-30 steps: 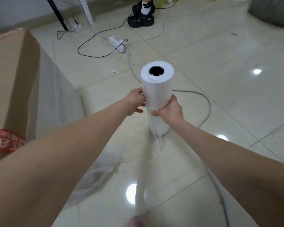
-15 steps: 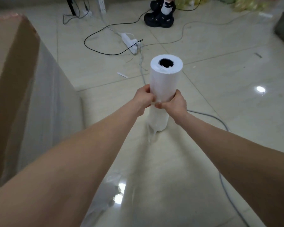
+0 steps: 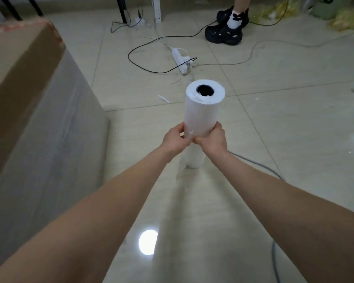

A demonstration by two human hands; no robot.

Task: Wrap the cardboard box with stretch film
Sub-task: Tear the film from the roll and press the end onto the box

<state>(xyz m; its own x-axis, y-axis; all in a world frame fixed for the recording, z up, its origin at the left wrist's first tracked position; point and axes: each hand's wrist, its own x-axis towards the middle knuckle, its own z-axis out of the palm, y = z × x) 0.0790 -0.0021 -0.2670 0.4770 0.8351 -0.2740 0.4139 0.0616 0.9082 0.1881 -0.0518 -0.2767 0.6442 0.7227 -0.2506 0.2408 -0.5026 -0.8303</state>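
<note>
Mid-wrap: arms stretched ahead, my left grip [image 3: 174,140] and right grip [image 3: 212,140] clasp the lower half of the upright stretch film roll [image 3: 202,111] — the two touching on its near side. Film [image 3: 192,211] trails from the roll back under my arms. The cardboard box [image 3: 25,82], its facing side already filmed, stands well left of my grips. Next, I judge: carry the roll round the box, film taut.

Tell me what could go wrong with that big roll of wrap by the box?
1. The grey cable lies on the floor just right of the stretch film roll, and a power strip lies ahead; feet could catch.
2. The left hand and right hand grip only the roll's middle, so it might slip.
3. The pulled-out film looks bunched near the roll and may tear.
</note>
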